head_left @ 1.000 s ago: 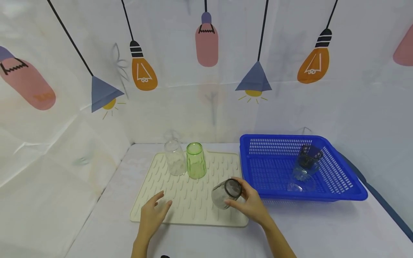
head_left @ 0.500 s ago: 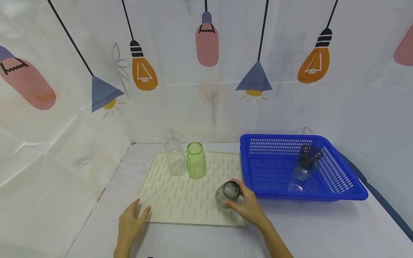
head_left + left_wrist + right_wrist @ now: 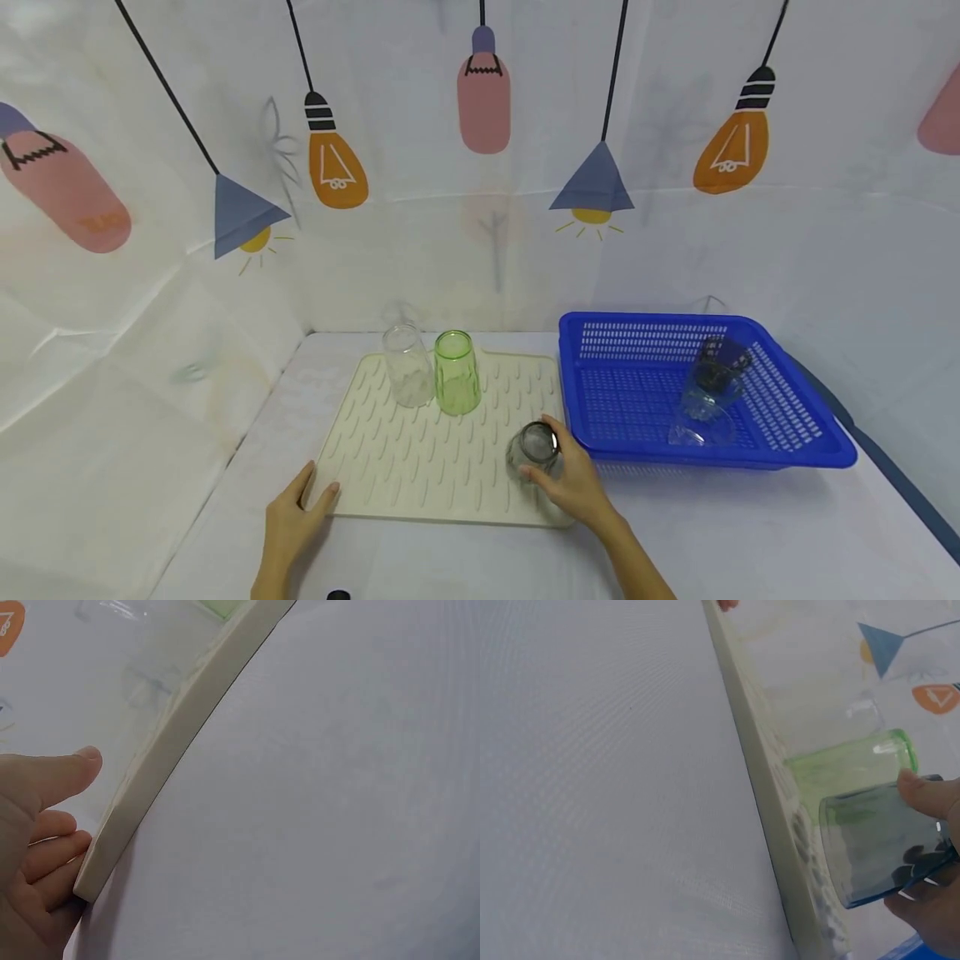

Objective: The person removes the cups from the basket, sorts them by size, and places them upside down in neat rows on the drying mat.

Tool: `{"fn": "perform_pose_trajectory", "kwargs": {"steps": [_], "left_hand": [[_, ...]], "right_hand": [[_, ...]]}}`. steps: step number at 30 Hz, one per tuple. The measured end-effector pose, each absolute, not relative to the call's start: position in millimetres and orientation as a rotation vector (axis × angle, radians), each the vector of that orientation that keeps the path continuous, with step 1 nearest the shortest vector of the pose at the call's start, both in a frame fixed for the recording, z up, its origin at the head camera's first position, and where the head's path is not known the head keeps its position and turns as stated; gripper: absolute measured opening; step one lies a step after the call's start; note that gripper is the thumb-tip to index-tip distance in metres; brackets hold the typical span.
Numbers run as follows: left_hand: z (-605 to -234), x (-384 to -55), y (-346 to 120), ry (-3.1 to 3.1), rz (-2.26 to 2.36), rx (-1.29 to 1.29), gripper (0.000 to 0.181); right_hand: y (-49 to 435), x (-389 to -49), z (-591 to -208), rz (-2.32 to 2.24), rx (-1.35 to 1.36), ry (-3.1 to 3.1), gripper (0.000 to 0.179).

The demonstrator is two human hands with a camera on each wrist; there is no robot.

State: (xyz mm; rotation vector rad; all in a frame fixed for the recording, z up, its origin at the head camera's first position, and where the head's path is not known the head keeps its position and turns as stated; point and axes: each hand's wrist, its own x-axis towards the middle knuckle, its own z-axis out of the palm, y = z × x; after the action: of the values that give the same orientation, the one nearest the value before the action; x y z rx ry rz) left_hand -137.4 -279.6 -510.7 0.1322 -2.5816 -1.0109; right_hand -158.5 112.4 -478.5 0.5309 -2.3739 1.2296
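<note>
A smoky grey, see-through glass tumbler [image 3: 534, 451] stands upside down at the near right corner of a cream ribbed rubber drying mat [image 3: 420, 450], the right hand [image 3: 573, 483] curled round its side with the thumb on the near wall and fingers behind. In the right wrist view the tumbler [image 3: 881, 840] looks bluish and tilted, its rim close to the mat's raised edge [image 3: 769, 787]. The left hand [image 3: 288, 525] pinches the mat's near left corner, thumb on top and fingers against its edge [image 3: 56, 859]. Farther back on the mat stand two more inverted glasses, touching or nearly so: a clear glass tumbler [image 3: 407, 367] and a pale green glass tumbler [image 3: 456, 372]. Just right of the mat sits a blue perforated plastic basket [image 3: 802, 417], holding a dark glass [image 3: 716, 367] and a clear glass [image 3: 701, 421] lying on their sides, hard to tell apart. All rests on a white cloth-covered table [image 3: 750, 533]. A small dark object [image 3: 337, 595] is cut off at the bottom edge.
</note>
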Motion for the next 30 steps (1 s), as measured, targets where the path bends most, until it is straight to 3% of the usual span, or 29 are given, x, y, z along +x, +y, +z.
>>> {"fn": "perform_pose_trajectory", "kwargs": {"steps": [30], "left_hand": [[-513, -140, -287, -2.674, -1.018, 0.115, 0.067]], "right_hand": [[117, -164, -492, 1.330, 0.323, -2.533, 0.080]]}}
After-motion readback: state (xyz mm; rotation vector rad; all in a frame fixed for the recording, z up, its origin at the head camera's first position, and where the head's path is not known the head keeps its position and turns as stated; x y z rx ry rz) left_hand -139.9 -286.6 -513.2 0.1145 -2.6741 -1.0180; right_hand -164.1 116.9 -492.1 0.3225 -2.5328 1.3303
